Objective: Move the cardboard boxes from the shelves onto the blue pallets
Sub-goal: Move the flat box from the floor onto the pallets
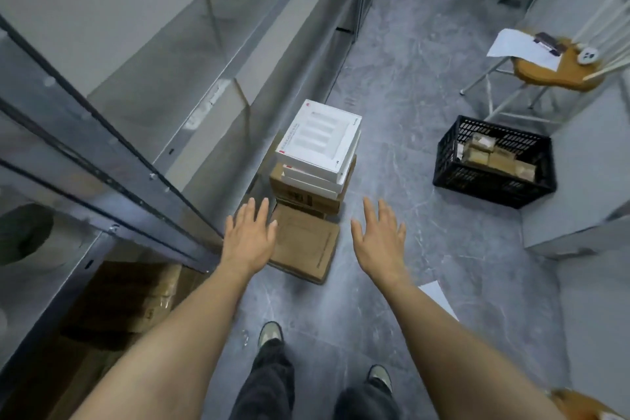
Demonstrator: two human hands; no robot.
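My left hand (pixel 250 239) and right hand (pixel 380 239) empty, fingers spread, flanking the flat cardboard box (pixel 306 245) on the floor by the shelf (pixel 136 164). Box stack (pixel 317 153) just behind. No pallet visible. I judge pickup next: grip both side edges.

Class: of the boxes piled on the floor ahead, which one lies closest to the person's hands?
The flat brown box lying low in front of the stack, between the left hand and right hand; the others are piled behind it.

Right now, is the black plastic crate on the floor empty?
Not empty: brown wrapped packages lie inside the black plastic crate, well below its rim.
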